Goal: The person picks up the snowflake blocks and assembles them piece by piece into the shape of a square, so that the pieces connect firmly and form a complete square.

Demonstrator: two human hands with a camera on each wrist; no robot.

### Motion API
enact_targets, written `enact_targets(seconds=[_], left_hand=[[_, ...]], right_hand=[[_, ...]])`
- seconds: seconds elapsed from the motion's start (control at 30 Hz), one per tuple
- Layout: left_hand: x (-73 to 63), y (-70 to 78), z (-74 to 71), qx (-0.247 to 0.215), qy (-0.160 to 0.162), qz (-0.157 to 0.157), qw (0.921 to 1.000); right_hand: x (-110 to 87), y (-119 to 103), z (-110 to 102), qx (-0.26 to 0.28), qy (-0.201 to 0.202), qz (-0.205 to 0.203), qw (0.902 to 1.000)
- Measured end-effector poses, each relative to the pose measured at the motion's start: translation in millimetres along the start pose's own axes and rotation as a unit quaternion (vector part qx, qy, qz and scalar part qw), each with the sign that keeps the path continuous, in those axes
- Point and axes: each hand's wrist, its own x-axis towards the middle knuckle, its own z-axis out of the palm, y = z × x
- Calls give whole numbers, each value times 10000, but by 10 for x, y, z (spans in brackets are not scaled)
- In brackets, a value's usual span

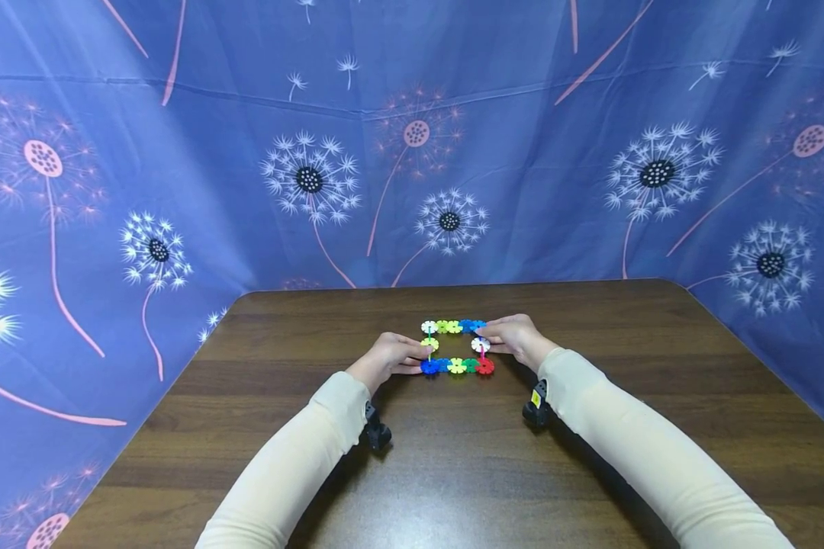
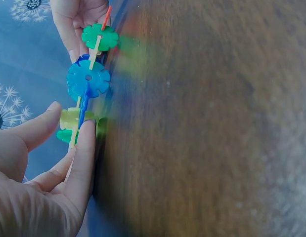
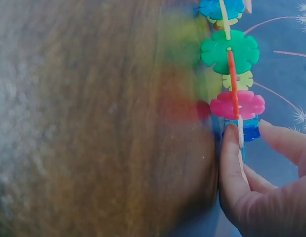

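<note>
A rectangular ring of interlocking snowflake discs (image 1: 456,366) lies at the middle of the table between both hands. Along its near side run blue, yellow, green and red discs; white, yellow-green and blue ones form the far side. My left hand (image 1: 389,357) grips the left side, thumb by a yellow-green disc (image 1: 429,345) and a finger at the blue corner disc (image 1: 429,367). At the right side, my right hand (image 1: 520,338) holds the ring near a white disc (image 1: 481,345) and the far blue discs. In the right wrist view its fingertips lie beside a pink disc (image 3: 238,105).
The brown wooden table (image 1: 467,450) reflects the discs. Behind it and at both sides hangs a blue cloth (image 1: 522,152) printed with dandelions. Black wrist cameras (image 1: 378,432) sit under the sleeves (image 1: 302,450).
</note>
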Motion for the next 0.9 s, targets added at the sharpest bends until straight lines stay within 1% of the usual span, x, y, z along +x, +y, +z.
enact_targets(seconds=[0.13,0.23,0.33,0.4,0.5,0.6,0.67,0.77,0.8,0.83,0.87,0.9], left_hand=[[11,-5,0,34,-31,27,10000],[21,-14,-9,78,-44,49,9999],[37,-21,-29,94,-93,65,9999],[42,-20,-46,107,-119,88,9998],[40,-7,-81,179,-120,203,9996],[16,28,-122,417,27,491,9979],[-4,61,-144,616,123,683,9957],[-27,111,-168,1006,186,1005,9897],[-39,129,-174,1220,210,1142,9857],[-54,149,-178,1481,244,1294,9802],[-67,168,-185,1780,272,1466,9727],[-85,189,-194,2103,308,1639,9633]], right_hand=[[11,3,-15,-87,9,30,10000],[12,7,-41,-104,-99,31,9999],[10,4,-68,-142,-300,0,9994],[8,-5,-80,-188,-332,3,9993],[-19,-40,-116,-485,-330,-14,9983],[-53,-81,-161,-961,-207,-164,9950],[-92,-111,-202,-1317,-199,-343,9905],[-166,-164,-265,-1834,-173,-727,9802],[-192,-183,-289,-1988,-177,-864,9761],[-225,-205,-309,-2168,-190,-988,9710],[-259,-228,-326,-2356,-176,-1105,9654],[-290,-250,-338,-2572,-169,-1213,9586]])
